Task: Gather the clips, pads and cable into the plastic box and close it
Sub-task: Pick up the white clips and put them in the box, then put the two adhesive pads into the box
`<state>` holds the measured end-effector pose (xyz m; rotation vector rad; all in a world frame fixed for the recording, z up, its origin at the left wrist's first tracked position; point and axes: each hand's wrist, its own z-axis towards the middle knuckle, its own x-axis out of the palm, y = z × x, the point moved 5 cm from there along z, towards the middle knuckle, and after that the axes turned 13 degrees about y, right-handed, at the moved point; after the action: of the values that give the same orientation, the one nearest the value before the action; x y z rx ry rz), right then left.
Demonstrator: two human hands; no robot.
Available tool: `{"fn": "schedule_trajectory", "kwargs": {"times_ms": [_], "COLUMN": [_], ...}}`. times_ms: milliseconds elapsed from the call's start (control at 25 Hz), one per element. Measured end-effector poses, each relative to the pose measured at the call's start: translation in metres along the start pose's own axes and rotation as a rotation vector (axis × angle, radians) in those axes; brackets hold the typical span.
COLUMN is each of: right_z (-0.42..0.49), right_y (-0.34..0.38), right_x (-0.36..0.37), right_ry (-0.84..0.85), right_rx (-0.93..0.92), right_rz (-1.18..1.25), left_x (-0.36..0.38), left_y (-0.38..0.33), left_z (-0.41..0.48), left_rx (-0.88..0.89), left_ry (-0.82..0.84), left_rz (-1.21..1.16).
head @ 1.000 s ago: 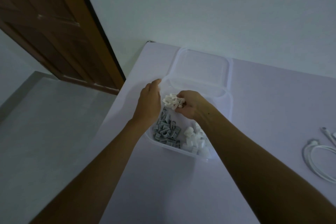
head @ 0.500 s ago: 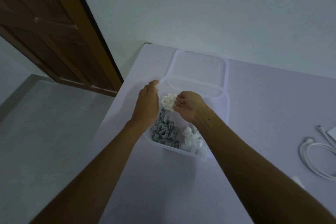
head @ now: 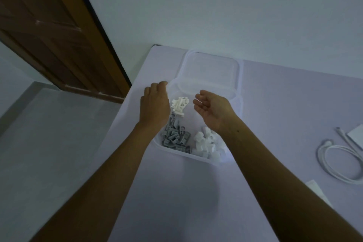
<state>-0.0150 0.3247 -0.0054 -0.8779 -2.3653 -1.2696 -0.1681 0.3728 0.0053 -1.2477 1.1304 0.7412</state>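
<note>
Door far L. L grip over the box's L rim, back of hand up, fingers loosely bent, nothing seen in it; tips by far-L corner, contact unclear. Clip bunch, white, just R of it, btw both grips, over the box: lying or in air, can't tell. Box sits open on counter w/ grey clips front L, white clips front R. Lid flat behind box. R grip over box's R side, palm turned in, fingers relaxed, empty. Cable coiled well R, outside box; pads near it.
</note>
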Motion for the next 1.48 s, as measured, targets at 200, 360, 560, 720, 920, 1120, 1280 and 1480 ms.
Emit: {"fn": "schedule_trajectory", "kwargs": {"times_ms": [200,360,560,720,920,1120,1280,1480], "right_z": [-0.070,-0.135,-0.185,-0.211,-0.225,-0.220,-0.205,-0.181], "right_y": [0.045,0.071,0.073,0.068,0.071,0.079,0.100,0.146], "right_x": [-0.042,-0.108,-0.208,-0.271,-0.321,-0.357,-0.375,-0.391], "right_ry": [0.059,-0.154,-0.414,-0.529,-0.561,-0.550,-0.559,-0.748], "right_rx": [-0.232,-0.396,-0.366,-0.301,-0.249,-0.216,-0.229,-0.360], "right_rz": [-0.181,-0.553,-0.722,-0.731,-0.710,-0.712,-0.782,-0.871], "left_x": [-0.027,-0.022,0.027,0.099,0.166,0.181,0.191,0.194], "left_y": [-0.053,-0.121,-0.207,-0.262,-0.297,-0.314,-0.319,-0.335], "left_z": [-0.020,-0.056,-0.106,-0.135,-0.151,-0.160,-0.157,-0.158], "left_rx": [0.126,0.302,0.332,0.309,0.248,0.145,0.071,0.105], "left_ry": [-0.149,-0.139,-0.007,0.297,0.647,0.596,0.655,0.717], "left_rz": [-0.126,-0.384,-0.582,-0.563,-0.202,0.155,0.169,0.184]}}
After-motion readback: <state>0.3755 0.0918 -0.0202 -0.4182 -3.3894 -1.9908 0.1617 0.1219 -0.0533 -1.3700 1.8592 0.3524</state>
